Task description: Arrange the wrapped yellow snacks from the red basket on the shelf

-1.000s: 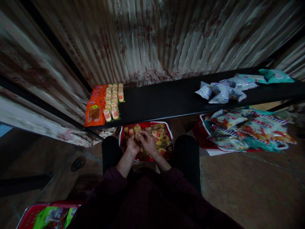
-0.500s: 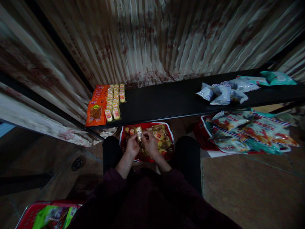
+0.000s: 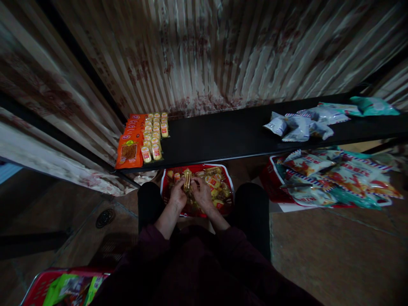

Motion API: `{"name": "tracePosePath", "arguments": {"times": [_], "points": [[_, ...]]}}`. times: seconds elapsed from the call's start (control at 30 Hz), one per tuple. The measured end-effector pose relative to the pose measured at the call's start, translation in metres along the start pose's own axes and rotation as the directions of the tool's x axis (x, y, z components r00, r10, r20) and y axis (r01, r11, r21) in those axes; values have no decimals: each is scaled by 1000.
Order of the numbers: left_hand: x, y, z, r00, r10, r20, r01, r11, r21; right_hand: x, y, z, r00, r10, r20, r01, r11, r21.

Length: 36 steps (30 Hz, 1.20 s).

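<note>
Between my left hand (image 3: 177, 196) and my right hand (image 3: 201, 192) is a small wrapped snack (image 3: 187, 179), pinched upright by the fingers of both. Its golden side faces up. Both hands are over a red basket (image 3: 231, 187) with a white rim, which stands between my knees and holds several yellow-wrapped snacks (image 3: 213, 181). On the black shelf (image 3: 207, 138) above, at its left end, small yellow packs (image 3: 156, 151) stand in rows beside orange packets (image 3: 130, 151).
Silver-white bags (image 3: 298, 128) and a teal bag (image 3: 372, 106) lie on the shelf's right part. Below them, a second red basket (image 3: 274, 185) is heaped with bags. Another red basket (image 3: 38, 284) with green packets is at the lower left. A floor drain (image 3: 105, 218) shows at left.
The snack in my fingers has turned, showing a golden side where a pale, shiny wrapper faced up before. Both hands have stayed nearly in place. The view has shifted slightly.
</note>
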<state>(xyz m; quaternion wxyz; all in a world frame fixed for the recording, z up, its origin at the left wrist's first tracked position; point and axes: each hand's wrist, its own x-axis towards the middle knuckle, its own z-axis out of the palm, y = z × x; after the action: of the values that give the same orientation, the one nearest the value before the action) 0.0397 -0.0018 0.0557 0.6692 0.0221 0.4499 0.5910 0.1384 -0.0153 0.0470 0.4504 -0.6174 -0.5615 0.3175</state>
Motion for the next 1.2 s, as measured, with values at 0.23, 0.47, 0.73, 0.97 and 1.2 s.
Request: {"name": "tracePosePath", "arguments": {"times": [0.23,0.47,0.73,0.97,1.2], "points": [[1,0,-5,999,-2,36,-3,993,114,0,1,2,994,102,28,-105,986,129],[0,-1,-6,997,46,55,-56,979,195,0,8,7,992,129,-8,-127,985,120],[-5,-2,-1,991,119,52,-126,980,153,1,11,8,986,163,18,-164,966,200],[-6,-1,2,981,189,50,-195,963,185,0,10,7,986,164,20,-164,959,230],[-6,-2,-1,947,294,131,-320,898,302,2,6,4,990,142,23,-143,956,258]]}}
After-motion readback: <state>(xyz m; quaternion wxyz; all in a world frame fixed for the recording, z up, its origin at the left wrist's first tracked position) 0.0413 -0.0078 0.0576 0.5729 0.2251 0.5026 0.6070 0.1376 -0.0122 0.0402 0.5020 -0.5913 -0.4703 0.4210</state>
